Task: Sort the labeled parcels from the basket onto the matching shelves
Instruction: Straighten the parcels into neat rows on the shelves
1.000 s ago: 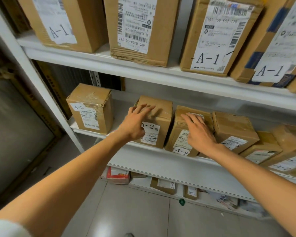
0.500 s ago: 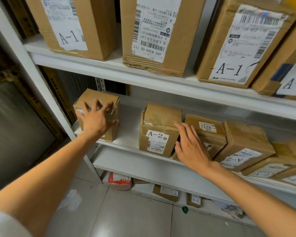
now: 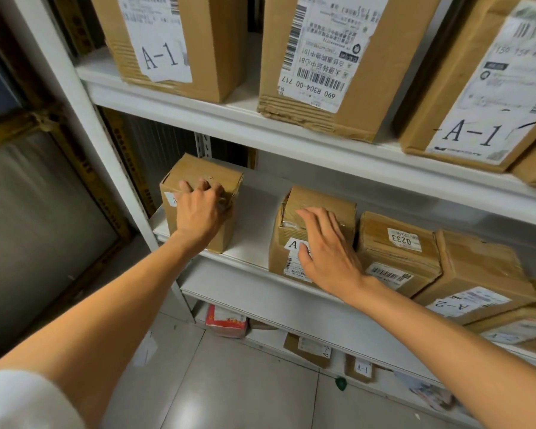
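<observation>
Left hand (image 3: 201, 212) grips the leftmost parcel (image 3: 205, 168) on the middle shelf (image 3: 257, 218). Its fingers are curled over the top front edge and the palm lies against the front face, hiding most of the label. Right hand (image 3: 328, 249) lies on the second parcel (image 3: 322, 198) with fingers straight and slightly spread across its top front edge, thumb on the label beside the "A". It holds nothing.

Positions:
- Leftmost parcel: upright at the shelf's left end, just beside the white upright post (image 3: 106, 144), front face near the shelf's front edge.
- Second parcel: also at the front edge.
- A bare strip of shelf lies between the two parcels; this is the open room on this level.
- On its right the second parcel sits hard against the 0233 parcel (image 3: 396, 243); touching or a hair apart, cannot tell.
- Beyond that an A-2 parcel (image 3: 477, 267) lies tilted.
- Some headroom is left above both handled parcels, under the upper shelf (image 3: 223, 125). That shelf carries large A-1 parcels (image 3: 167, 41) set at its front edge.

Change vs 0.5 s ago:
- The left hand's fingers were spread straight over the parcel's top; now they are bent onto the edge.
- The right hand was at the second parcel's right flank, in the seam with the 0233 parcel. Now it is over the top and front, partly covering the label.
- Both parcels sit where they were.
</observation>
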The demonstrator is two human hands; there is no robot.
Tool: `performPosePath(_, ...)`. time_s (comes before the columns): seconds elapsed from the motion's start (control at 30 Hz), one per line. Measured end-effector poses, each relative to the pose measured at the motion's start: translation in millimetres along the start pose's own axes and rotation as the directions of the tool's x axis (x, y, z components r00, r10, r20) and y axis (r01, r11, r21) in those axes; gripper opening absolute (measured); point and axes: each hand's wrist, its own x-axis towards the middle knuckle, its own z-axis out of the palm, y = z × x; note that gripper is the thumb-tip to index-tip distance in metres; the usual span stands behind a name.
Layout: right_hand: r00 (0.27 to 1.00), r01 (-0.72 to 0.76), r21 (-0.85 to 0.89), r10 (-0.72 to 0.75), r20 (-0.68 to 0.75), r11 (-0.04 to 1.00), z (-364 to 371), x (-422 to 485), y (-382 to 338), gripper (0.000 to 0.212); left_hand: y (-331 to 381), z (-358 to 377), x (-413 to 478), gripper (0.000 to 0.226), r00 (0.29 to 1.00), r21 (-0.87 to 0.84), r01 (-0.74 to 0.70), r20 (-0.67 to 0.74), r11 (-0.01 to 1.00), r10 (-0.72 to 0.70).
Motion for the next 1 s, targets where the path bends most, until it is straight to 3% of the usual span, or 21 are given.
performPosePath(0.3, 0.998, 0.02, 0.019, -0.021, 0.064, 1.0, 8.9, 25.6, -11.9, 0.057, 36.1, 0.9, -14.2, 0.044, 0.999, -0.02, -0.038, 0.035, 0.999, 0.039)
performPosePath(0.47, 0.98, 0.015, -0.251, 0.036, 0.197, 0.968, 12.9, 28.6, -10.6, 0.056, 56.9, 0.4, -19.6, 0.049, 0.993, -0.04, -0.103, 0.061, 0.994, 0.105)
performPosePath(0.53, 0.966, 0.021, -0.291, 0.055, 0.253, 0.957, 15.4, 26.7, -7.7, 0.066, 65.1, -0.9, -17.9, 0.049, 0.989, -0.03, -0.12, 0.081, 0.992, 0.122)
performPosePath(0.6, 0.959, 0.014, -0.273, 0.064, 0.275, 0.962, 15.5, 25.3, -5.3, 0.075, 70.1, 0.5, -18.1, 0.048, 0.988, -0.023, -0.118, 0.096, 0.993, 0.12)
performPosePath(0.7, 0.958, 0.009, -0.216, 0.053, 0.282, 0.976, 9.1, 25.8, -3.2, 0.07, 67.8, 1.4, -22.9, 0.054, 0.989, -0.027, -0.121, 0.076, 0.992, 0.123)
performPosePath(0.83, 0.946, 0.011, -0.11, 0.026, 0.323, 0.994, -6.6, 27.4, -1.7, 0.064, 62.0, -6.9, -31.4, 0.077, 0.978, -0.045, -0.146, 0.143, 0.988, 0.151)
performPosePath(1.0, 0.94, 0.028, -0.065, -0.005, 0.342, 0.997, -33.2, 16.8, -0.6, 0.061, 74.6, -30.4, -51.3, 0.082, 0.981, -0.181, -0.076, 0.162, 0.981, 0.105)
